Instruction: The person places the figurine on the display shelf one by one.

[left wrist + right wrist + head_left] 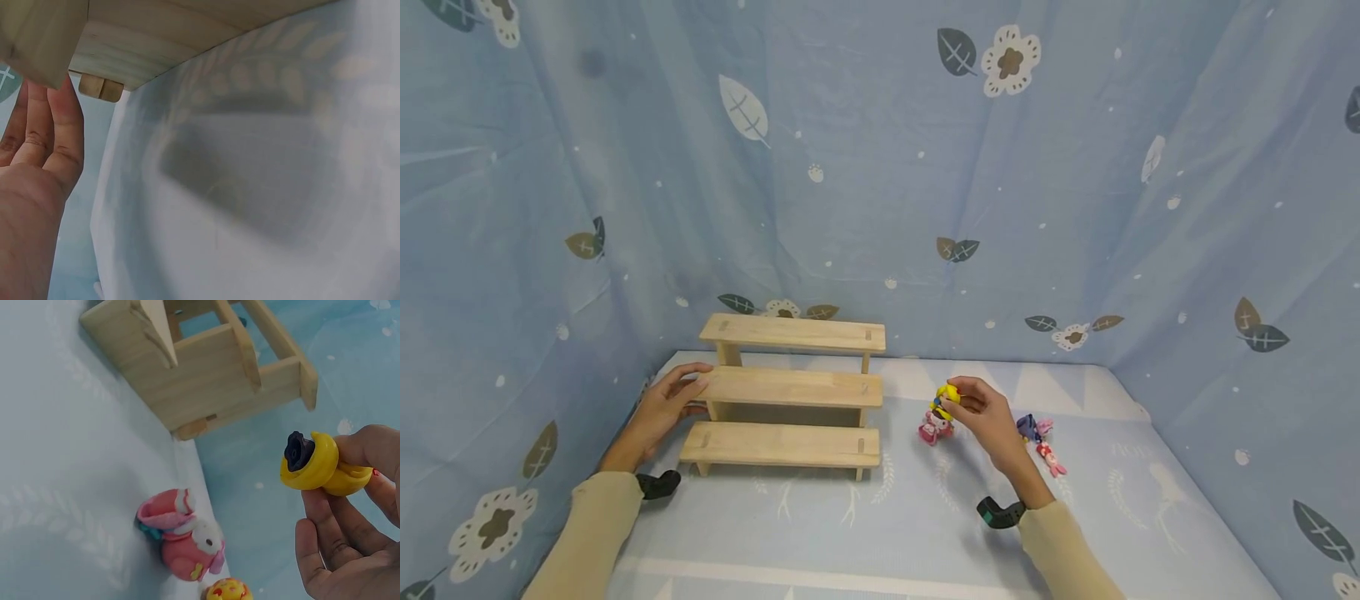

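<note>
A three-tier wooden stand point(790, 387) stands at the left of the cloth-covered table. My left hand point(662, 412) grips the left end of its middle plank, and in the left wrist view several fingertips point(62, 103) reach up behind the wood. Between thumb and fingers, my right hand point(988, 417) pinches a small yellow-haired figurine point(945, 400). Held sideways in the right wrist view, this figurine point(325, 465) points its dark end toward the stand. Just beneath it in the head view, a pink figurine point(931, 429) sits on the table.
Right of my right hand lie a dark blue figurine point(1028, 427) and a red and pink one point(1049, 458). A yellow, red-spotted thing point(229, 590) shows at the right wrist view's bottom edge. Pale blue patterned curtains point(880, 208) enclose the table at the back and sides.
</note>
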`<state>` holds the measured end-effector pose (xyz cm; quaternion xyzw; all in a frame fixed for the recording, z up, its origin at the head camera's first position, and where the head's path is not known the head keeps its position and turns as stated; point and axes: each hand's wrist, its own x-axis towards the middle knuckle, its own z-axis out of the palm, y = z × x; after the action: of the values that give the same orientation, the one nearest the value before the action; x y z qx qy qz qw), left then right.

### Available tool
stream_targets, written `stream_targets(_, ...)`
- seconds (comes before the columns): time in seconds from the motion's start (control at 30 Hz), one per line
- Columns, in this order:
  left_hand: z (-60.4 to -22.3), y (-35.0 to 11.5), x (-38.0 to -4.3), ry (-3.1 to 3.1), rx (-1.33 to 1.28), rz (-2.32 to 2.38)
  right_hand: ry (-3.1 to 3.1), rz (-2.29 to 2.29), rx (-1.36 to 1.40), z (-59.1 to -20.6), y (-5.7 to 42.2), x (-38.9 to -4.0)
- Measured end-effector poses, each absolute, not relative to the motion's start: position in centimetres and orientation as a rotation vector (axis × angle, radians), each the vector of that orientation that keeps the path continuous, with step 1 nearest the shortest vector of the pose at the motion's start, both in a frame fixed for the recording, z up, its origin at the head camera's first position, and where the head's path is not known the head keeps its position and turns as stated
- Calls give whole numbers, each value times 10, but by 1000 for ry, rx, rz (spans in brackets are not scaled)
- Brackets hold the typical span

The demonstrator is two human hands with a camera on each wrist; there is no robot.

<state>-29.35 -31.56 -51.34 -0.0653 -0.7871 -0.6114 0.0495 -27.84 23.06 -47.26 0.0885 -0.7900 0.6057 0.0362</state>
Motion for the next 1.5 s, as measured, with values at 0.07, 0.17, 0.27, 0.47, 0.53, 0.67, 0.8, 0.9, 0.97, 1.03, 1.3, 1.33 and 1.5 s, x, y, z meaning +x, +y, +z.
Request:
stream_targets(0.07, -513, -316, -293, -2400, -196, -1870, -2415, 1860, 301, -471, 227, -280)
stream_targets(0.17, -513, -316, -294, -2409, -176, -1887, -2409, 1848, 334, -468, 221, -281)
stream_targets(0.27, -512, -315, -295, -2423, -167, -1893, -2413, 1836, 349, -465, 215, -284)
stream_targets(0.47, -513, -316, -296, -2424, -177, -1895, -2409, 1822, 397, -457, 199, -291)
stream_targets(0.53, -514, -317, -296, -2410, -182, -1904, -2404, 1824, 420, -454, 194, -294)
stream_targets(0.67, -515, -317, -297, -2370, -207, -1940, -2400, 1839, 468, -449, 184, -297)
stream_targets(0.8, -516, -317, -296, -2335, -227, -1986, -2397, 1836, 517, -446, 176, -300)
stream_targets(0.9, -515, -316, -295, -2327, -216, -1998, -2392, 1821, 559, -441, 170, -302)
stream_targets(0.97, -515, -316, -295, -2339, -216, -1983, -2388, 1808, 591, -438, 167, -304)
stream_targets(1.03, -514, -315, -295, -2347, -210, -1965, -2385, 1790, 619, -434, 163, -305)
stream_targets(1.3, -513, -315, -295, -2373, -211, -1940, -2333, 1825, 681, -426, 147, -309)
stream_targets(1.33, -513, -315, -294, -2372, -201, -1941, -2332, 1834, 686, -425, 144, -310)
stream_targets(1.5, -514, -314, -296, -2384, -174, -1925, -2323, 1843, 710, -422, 134, -314)
